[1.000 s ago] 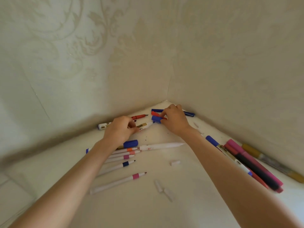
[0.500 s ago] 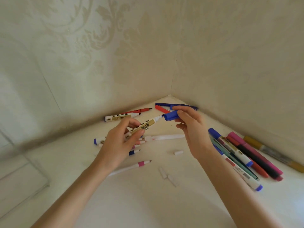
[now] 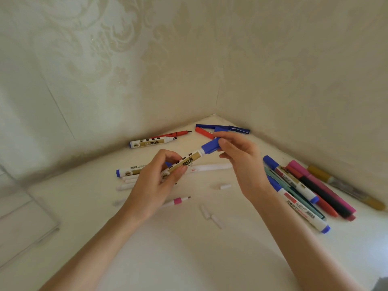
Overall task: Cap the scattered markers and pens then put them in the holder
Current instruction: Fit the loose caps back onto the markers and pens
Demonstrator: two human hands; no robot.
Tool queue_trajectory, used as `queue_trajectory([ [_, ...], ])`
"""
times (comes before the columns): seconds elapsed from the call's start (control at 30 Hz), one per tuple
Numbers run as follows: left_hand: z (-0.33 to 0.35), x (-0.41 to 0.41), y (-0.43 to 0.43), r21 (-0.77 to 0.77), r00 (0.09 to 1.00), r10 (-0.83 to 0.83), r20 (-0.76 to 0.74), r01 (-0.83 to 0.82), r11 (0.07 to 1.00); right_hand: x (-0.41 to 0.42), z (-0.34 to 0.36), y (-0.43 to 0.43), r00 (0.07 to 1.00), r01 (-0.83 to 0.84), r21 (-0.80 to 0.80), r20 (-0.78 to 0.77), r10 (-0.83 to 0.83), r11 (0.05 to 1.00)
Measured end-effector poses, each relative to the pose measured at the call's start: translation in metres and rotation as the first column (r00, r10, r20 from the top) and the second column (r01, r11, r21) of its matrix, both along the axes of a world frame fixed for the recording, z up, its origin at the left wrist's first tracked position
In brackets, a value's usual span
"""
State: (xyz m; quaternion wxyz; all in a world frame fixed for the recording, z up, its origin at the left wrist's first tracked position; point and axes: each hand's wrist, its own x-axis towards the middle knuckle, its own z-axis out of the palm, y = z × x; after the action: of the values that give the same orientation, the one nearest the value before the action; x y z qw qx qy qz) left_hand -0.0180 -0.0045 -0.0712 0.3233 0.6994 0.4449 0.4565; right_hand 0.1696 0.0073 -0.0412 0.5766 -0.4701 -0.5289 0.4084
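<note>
Two hands work just in front of the wall corner [image 3: 216,116] on a white table [image 3: 189,259]. The left hand [image 3: 155,181] grips one gold-labelled marker [image 3: 186,163] round its barrel, tilted up toward the corner. The right hand [image 3: 241,162] pinches one blue cap [image 3: 211,146], which sits on the tip of this marker; how far it is pushed on, I cannot tell. Closest to the corner lie one red cap [image 3: 203,132] and one blue pen [image 3: 224,128]. Left of the corner lie two uncapped ones, a red pen [image 3: 170,134] and a second gold marker [image 3: 151,142]. In front of the corner I count three small white caps [image 3: 225,186], all apart from each other. Right of the corner lies a pile of markers [image 3: 304,192]; I count seven there, overlapping.
</note>
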Motion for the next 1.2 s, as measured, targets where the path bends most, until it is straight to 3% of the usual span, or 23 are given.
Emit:
queue_trajectory([
  [0.1, 0.0, 0.001, -0.002, -0.022, 1.0, -0.013, 0.002, 0.013, 1.0, -0.004, -0.001, -0.002, 0.999, -0.024, -0.002, 0.022, 0.024, 1.0],
  [0.5, 0.0, 0.008, -0.011, 0.057, 0.997, 0.037, -0.067, -0.033, 0.998, -0.029, -0.008, -0.013, 0.984, 0.176, 0.041, -0.042, -0.174, 0.984],
  [0.57, 0.002, 0.009, -0.01, 0.058, 0.999, 0.027, -0.045, -0.024, 0.998, -0.034, -0.007, -0.017, 0.989, 0.131, 0.019, -0.069, -0.129, 0.991],
  [0.7, 0.014, 0.012, -0.009, 0.083, 1.0, -0.002, -0.018, 0.003, 0.997, -0.039, 0.004, -0.02, 0.978, -0.113, 0.037, -0.174, 0.118, 0.993],
  [0.83, 0.013, 0.005, -0.008, 0.061, 0.988, -0.073, -0.138, 0.083, 0.995, -0.014, 0.017, -0.014, 0.991, -0.075, 0.043, -0.112, 0.08, 0.996],
  [1.0, 0.006, -0.013, 0.008, 0.096, 0.974, 0.14, -0.177, -0.125, 0.988, 0.047, 0.02, -0.017, 0.981, 0.159, -0.017, 0.118, -0.156, 0.987],
  [1.07, 0.006, -0.018, 0.013, 0.103, 0.956, 0.14, -0.256, -0.117, 0.988, 0.073, 0.026, -0.019, 0.897, 0.291, 0.016, 0.343, -0.279, 0.957],
  [1.13, 0.005, -0.021, 0.018, 0.11, 0.918, 0.144, -0.37, -0.11, 0.988, 0.097, 0.029, -0.022, 0.684, 0.363, 0.124, 0.638, -0.355, 0.923],
  [1.2, 0.002, -0.024, 0.025, 0.109, 0.87, 0.167, -0.464, -0.132, 0.985, 0.117, 0.023, -0.023, 0.485, 0.365, 0.156, 0.81, -0.33, 0.918],
])
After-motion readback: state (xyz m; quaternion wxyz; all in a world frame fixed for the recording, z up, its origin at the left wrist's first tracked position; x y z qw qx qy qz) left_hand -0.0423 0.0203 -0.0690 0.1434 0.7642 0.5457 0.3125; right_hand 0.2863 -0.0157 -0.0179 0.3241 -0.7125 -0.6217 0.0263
